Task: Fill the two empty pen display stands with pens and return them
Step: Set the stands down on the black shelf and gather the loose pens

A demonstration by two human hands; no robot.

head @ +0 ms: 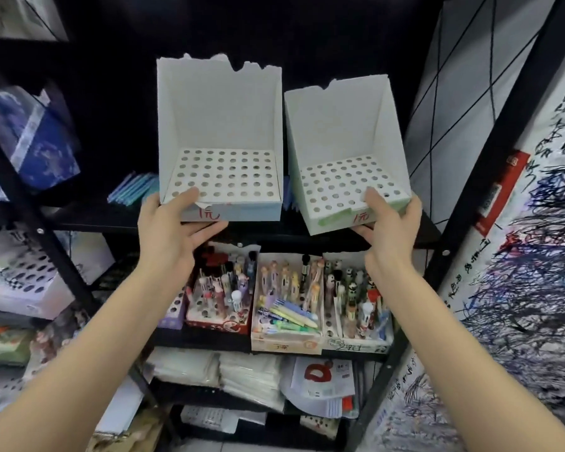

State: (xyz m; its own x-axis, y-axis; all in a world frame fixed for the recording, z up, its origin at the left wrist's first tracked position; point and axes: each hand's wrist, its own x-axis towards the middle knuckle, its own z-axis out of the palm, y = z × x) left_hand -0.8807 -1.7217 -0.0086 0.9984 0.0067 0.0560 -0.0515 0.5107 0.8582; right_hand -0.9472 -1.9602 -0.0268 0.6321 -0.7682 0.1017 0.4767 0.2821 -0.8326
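Left hand (173, 233) pinches the left pen stand (219, 125), right hand (388, 233) the right pen stand (336, 132), at the upper shelf (88, 216): thumbs on perforated decks, fingers beneath. Both appear to be light, crushable cardboard; support the bases.

Blue box (30, 138) sits left, scribbled paper (535, 272) right.

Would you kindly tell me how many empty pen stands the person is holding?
2: the left stand in the left hand, the right stand in the right hand, side by side. Others may sit blurred at far left.
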